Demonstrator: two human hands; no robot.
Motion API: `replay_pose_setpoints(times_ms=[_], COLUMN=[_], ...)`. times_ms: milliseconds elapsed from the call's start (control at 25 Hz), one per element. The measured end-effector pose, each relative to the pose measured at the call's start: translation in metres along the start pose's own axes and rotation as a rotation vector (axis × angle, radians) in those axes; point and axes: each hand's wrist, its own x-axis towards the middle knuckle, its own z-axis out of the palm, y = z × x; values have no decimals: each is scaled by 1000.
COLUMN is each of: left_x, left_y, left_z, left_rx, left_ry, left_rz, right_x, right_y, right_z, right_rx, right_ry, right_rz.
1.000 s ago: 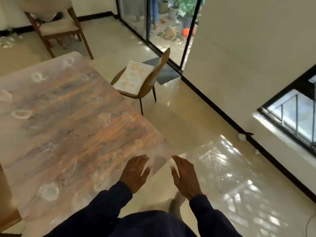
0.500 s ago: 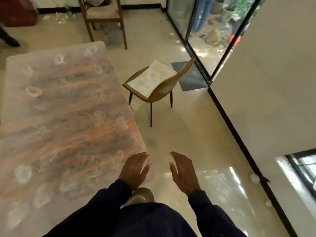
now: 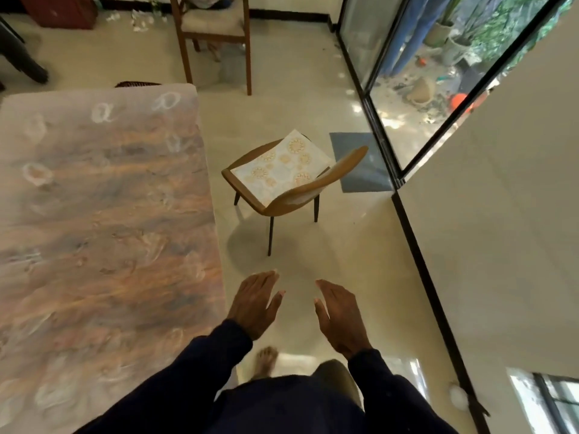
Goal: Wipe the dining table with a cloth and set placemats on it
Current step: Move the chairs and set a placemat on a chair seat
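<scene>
Table (image 3: 103, 214) now left of empty hands (image 3: 297, 305).

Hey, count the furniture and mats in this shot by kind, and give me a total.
Tables: 1, the dining table
Chairs: 2, a curved-back chair and a straight wooden chair
Patterned placemats: 1, lying on the curved-back chair's seat
Floor mats: 1, blue-grey by the glass door
Total: 5

Single head view looks steeply down, forward, over table edge (image 3: 206, 189) and floor (image 3: 313, 89).

Glossy cream floor (image 3: 297, 98) — sunlit glass doors (image 3: 404, 73), wooden chair (image 3: 216, 29) beyond.
</scene>
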Motion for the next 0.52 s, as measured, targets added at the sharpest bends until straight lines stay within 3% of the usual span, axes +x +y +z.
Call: replay_pose_setpoints(times_ms=[400, 520], left_x=[168, 210], left_y=[56, 77], left_z=[59, 68], left_rx=[74, 160], left_ry=[51, 103], left_rz=[-219, -257], right_x=[182, 232], right_y=[156, 193], right_z=[-47, -61], right_rx=[35, 2], right_ry=[-83, -106], right_rz=[-186, -349])
